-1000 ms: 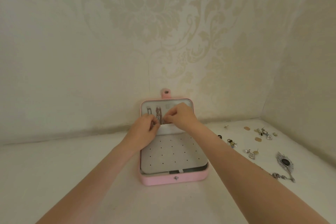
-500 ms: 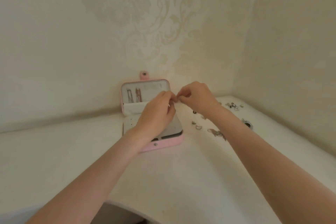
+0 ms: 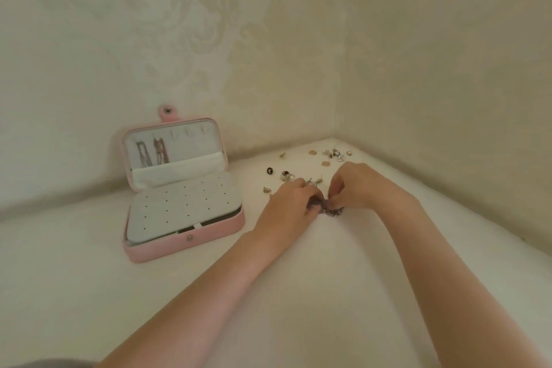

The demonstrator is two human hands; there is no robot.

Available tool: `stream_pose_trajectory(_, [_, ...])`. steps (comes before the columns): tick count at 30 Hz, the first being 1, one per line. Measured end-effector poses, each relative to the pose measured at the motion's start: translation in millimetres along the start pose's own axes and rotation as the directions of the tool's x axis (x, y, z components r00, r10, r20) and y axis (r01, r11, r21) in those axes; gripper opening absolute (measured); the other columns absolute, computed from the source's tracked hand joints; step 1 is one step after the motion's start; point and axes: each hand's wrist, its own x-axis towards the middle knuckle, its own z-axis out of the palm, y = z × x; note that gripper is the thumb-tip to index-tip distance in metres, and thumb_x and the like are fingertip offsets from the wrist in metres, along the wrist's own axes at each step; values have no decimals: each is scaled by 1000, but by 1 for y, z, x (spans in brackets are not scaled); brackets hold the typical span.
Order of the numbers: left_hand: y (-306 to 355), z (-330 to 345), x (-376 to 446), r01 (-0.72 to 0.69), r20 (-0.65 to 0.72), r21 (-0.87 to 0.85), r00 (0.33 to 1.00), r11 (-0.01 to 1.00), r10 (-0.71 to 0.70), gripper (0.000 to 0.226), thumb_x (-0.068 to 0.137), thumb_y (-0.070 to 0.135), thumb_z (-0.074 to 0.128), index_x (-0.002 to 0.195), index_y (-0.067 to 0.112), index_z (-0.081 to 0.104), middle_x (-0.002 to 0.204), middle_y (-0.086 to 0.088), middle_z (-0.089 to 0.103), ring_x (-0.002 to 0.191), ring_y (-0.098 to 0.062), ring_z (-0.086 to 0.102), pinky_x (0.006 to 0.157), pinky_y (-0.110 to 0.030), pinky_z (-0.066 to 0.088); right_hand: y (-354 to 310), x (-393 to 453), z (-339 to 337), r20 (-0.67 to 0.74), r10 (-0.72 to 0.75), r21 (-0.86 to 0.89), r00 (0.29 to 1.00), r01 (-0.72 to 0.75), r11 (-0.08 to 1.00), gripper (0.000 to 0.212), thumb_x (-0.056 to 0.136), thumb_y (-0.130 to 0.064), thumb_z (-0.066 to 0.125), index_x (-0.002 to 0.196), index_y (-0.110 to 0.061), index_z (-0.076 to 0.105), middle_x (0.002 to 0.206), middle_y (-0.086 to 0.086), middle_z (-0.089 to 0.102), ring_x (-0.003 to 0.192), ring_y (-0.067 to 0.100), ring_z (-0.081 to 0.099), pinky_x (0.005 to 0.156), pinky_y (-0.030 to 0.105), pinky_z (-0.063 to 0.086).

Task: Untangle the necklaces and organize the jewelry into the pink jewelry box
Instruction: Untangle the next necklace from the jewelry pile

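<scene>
1. Pink faux-leather jewelry box [image 3: 209, 231] stands open on the white surface [image 3: 298, 293], lid upright against the wall; two necklaces [image 3: 152, 152] already hang inside the lid, and the perforated earring panel [image 3: 182, 203] below appears bare.
2. Left hand [image 3: 286, 206] and right hand [image 3: 358, 185] meet to the right of the box, fingers curled, each pinching one side of a small dark, silvery jewelry piece [image 3: 330, 208] that lies on the surface between them. Its exact form is too blurred to tell.
3. Loose jewelry [image 3: 331, 155] is scattered beyond the hands toward the corner, with a few pieces [image 3: 283, 175] just behind the left hand.
4. Key relation: the held piece lies directly between the fingertips, its length running roughly left to right from one hand to the other; the box sits to the left, well apart, nearer the left hand.
5. Judgement: the piece probably needs to be separated or straightened, then carried leftward to the box, with the left hand better placed to do so.
</scene>
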Motion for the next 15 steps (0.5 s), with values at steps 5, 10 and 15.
stream_pose_trajectory(5, [-14,-3,0,-35,-42,11,999,999,35,7,87,15,59,89,13,65,87,1,56,91,-20,51,81,-28,37,8,-3,-5,60,-31,59,998,27,998,3,75,-11,70,75,-13,69,72,3,67,63,10,57,55,20,42])
stream_pose_trajectory(10, [-10,-13,0,109,-143,-248,979,963,-147,12,90,9,54,83,19,51,83,5,54,77,-10,52,68,-17,38,14,-3,-8,-166,-58,275,984,102,956,9,82,-6,63,81,-11,72,68,-10,59,64,2,51,55,12,40])
stream_pose_trajectory(15, [-5,-19,3,260,-35,-689,921,677,-389,19,92,7,51,77,18,52,77,0,59,60,-4,58,70,-20,49,29,-3,-8,-175,27,177,984,4,984,7,82,-16,68,87,-11,70,83,1,62,81,15,55,59,24,39])
